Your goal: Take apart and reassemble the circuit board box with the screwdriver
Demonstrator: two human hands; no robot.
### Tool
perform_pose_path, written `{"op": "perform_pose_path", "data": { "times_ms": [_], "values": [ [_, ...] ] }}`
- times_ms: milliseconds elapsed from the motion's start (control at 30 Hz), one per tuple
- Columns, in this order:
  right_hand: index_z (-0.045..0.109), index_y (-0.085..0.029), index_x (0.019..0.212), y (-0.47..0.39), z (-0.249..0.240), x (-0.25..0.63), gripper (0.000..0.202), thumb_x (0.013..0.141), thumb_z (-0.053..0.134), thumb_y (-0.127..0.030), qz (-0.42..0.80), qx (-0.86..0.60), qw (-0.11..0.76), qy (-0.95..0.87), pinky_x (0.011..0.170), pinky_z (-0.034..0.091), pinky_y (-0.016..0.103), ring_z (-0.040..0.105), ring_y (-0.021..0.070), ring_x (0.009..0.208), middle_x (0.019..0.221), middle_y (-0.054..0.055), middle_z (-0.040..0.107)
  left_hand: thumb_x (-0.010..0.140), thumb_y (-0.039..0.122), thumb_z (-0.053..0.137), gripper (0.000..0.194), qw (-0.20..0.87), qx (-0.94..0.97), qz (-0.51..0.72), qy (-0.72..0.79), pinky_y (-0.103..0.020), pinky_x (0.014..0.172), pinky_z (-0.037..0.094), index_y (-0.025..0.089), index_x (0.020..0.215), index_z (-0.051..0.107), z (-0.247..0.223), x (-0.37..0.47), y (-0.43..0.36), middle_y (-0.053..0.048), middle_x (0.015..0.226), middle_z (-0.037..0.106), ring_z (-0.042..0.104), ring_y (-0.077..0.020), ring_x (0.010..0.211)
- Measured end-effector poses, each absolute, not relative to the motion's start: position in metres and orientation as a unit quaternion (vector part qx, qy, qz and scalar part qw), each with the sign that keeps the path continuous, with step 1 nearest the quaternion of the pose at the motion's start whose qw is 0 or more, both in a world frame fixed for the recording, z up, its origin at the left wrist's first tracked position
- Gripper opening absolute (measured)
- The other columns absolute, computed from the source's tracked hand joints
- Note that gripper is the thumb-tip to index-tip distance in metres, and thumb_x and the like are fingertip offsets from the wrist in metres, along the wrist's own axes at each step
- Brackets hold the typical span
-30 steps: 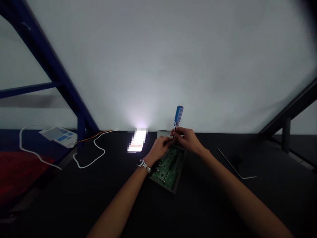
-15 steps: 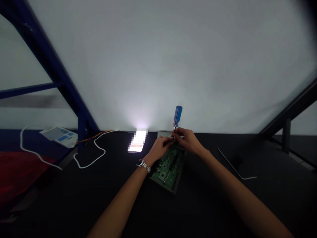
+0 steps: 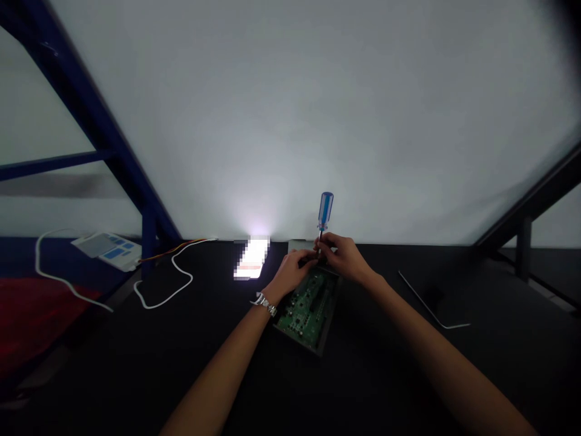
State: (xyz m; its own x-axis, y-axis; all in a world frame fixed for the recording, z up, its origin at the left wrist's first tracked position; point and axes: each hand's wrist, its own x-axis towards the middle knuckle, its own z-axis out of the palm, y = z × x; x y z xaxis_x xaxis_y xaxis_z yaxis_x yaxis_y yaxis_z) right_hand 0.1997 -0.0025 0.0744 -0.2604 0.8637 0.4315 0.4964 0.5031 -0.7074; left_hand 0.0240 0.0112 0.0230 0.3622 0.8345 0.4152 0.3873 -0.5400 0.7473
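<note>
Right hand (image 3: 347, 257) grip pinched round the lower shaft of the screwdriver (image 3: 324, 215), blue handle standing upright above the fingers, tip hidden behind them at the far edge of the circuit board (image 3: 308, 306). Left hand (image 3: 293, 270) grip closed on that same far edge just beside the tip, watch (image 3: 266, 304) on its wrist. Board lies flat on the dark table (image 3: 363, 375), directly under and nearer than both grips. Doing it well, by my judgement: keep the shaft vertical, press down lightly, left hand steadying the board so it can't swivel. Bent metal rod (image 3: 429, 306) well right of the grip; white cable (image 3: 167, 284) and bright phone (image 3: 252, 257) off left.
</note>
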Motion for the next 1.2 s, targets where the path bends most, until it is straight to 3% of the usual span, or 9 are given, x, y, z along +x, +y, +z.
{"op": "perform_pose_path", "data": {
  "times_ms": [200, 333, 433, 567, 767, 900, 1000, 1100, 1200],
  "values": [
    [0.062, -0.019, 0.104, -0.0037, 0.0749, 0.1977, 0.023, 0.089, 0.056, -0.034, 0.233, -0.442, 0.44, -0.746, 0.061, 0.051, 0.026, 0.065, 0.0164, 0.073, 0.089, 0.005, 0.071, 0.088, 0.035, 0.062, 0.02, 0.27, 0.769, 0.415, 0.404, -0.031, 0.075, 0.047, 0.02, 0.095, 0.073, 0.0234, 0.0269, 0.011, -0.004, 0.085, 0.071, 0.062, -0.0202, 0.083],
    [0.063, -0.019, 0.088, -0.0022, 0.0736, 0.1934, 0.024, 0.085, 0.062, -0.043, 0.215, -0.471, 0.478, -0.709, 0.061, 0.052, 0.028, 0.065, 0.0176, 0.069, 0.076, 0.004, 0.069, 0.083, 0.032, 0.068, 0.013, 0.245, 0.756, 0.434, 0.424, -0.032, 0.077, 0.048, 0.019, 0.087, 0.072, 0.0243, 0.0292, 0.0091, -0.003, 0.081, 0.07, 0.062, -0.0204, 0.084],
    [0.063, -0.019, 0.082, -0.0002, 0.0725, 0.1942, 0.023, 0.088, 0.059, -0.041, 0.202, -0.478, 0.47, -0.714, 0.062, 0.052, 0.029, 0.064, 0.0176, 0.066, 0.071, 0.003, 0.068, 0.083, 0.03, 0.069, 0.015, 0.24, 0.764, 0.435, 0.412, -0.033, 0.081, 0.048, 0.02, 0.094, 0.072, 0.0257, 0.0292, 0.0077, -0.004, 0.088, 0.071, 0.062, -0.021, 0.09],
    [0.063, -0.02, 0.09, 0.0, 0.0737, 0.1983, 0.021, 0.091, 0.053, -0.037, 0.229, -0.453, 0.452, -0.733, 0.062, 0.053, 0.029, 0.065, 0.0168, 0.066, 0.079, 0.004, 0.07, 0.089, 0.029, 0.062, 0.024, 0.244, 0.787, 0.415, 0.385, -0.034, 0.085, 0.047, 0.022, 0.11, 0.07, 0.0269, 0.0274, 0.0076, -0.004, 0.097, 0.072, 0.06, -0.0212, 0.095],
    [0.062, -0.019, 0.102, -0.0025, 0.0746, 0.1966, 0.023, 0.089, 0.055, -0.037, 0.245, -0.435, 0.457, -0.736, 0.06, 0.052, 0.027, 0.067, 0.0167, 0.07, 0.088, 0.005, 0.071, 0.088, 0.033, 0.062, 0.018, 0.257, 0.779, 0.407, 0.401, -0.032, 0.076, 0.046, 0.021, 0.095, 0.073, 0.0235, 0.0264, 0.0102, -0.003, 0.086, 0.071, 0.061, -0.0201, 0.084],
    [0.062, -0.019, 0.082, -0.0003, 0.0711, 0.1948, 0.022, 0.083, 0.065, -0.04, 0.202, -0.468, 0.468, -0.722, 0.06, 0.049, 0.027, 0.064, 0.0168, 0.065, 0.072, 0.002, 0.068, 0.084, 0.033, 0.068, 0.014, 0.246, 0.762, 0.427, 0.419, -0.032, 0.076, 0.046, 0.02, 0.085, 0.072, 0.0234, 0.0276, 0.01, -0.003, 0.081, 0.07, 0.06, -0.0207, 0.086],
    [0.061, -0.019, 0.074, -0.0001, 0.0713, 0.1964, 0.023, 0.086, 0.06, -0.038, 0.2, -0.473, 0.449, -0.731, 0.059, 0.049, 0.027, 0.062, 0.0163, 0.063, 0.067, 0.002, 0.066, 0.084, 0.033, 0.068, 0.015, 0.244, 0.77, 0.42, 0.414, -0.033, 0.079, 0.047, 0.021, 0.091, 0.073, 0.0255, 0.0268, 0.0096, -0.003, 0.086, 0.071, 0.059, -0.021, 0.088],
    [0.065, -0.018, 0.086, -0.0021, 0.0746, 0.1986, 0.018, 0.089, 0.056, -0.033, 0.234, -0.454, 0.43, -0.745, 0.064, 0.051, 0.028, 0.064, 0.017, 0.066, 0.073, 0.002, 0.069, 0.086, 0.031, 0.065, 0.019, 0.25, 0.784, 0.406, 0.398, -0.034, 0.082, 0.047, 0.023, 0.102, 0.073, 0.0261, 0.0252, 0.0099, -0.004, 0.092, 0.072, 0.06, -0.0209, 0.09],
    [0.066, -0.018, 0.099, -0.0034, 0.0764, 0.1998, 0.021, 0.09, 0.054, -0.032, 0.273, -0.439, 0.421, -0.745, 0.066, 0.052, 0.03, 0.067, 0.0178, 0.071, 0.083, 0.004, 0.072, 0.087, 0.031, 0.063, 0.018, 0.266, 0.78, 0.403, 0.399, -0.034, 0.081, 0.048, 0.023, 0.099, 0.074, 0.0243, 0.0255, 0.0108, -0.004, 0.089, 0.072, 0.061, -0.0207, 0.087]
  ]
}}
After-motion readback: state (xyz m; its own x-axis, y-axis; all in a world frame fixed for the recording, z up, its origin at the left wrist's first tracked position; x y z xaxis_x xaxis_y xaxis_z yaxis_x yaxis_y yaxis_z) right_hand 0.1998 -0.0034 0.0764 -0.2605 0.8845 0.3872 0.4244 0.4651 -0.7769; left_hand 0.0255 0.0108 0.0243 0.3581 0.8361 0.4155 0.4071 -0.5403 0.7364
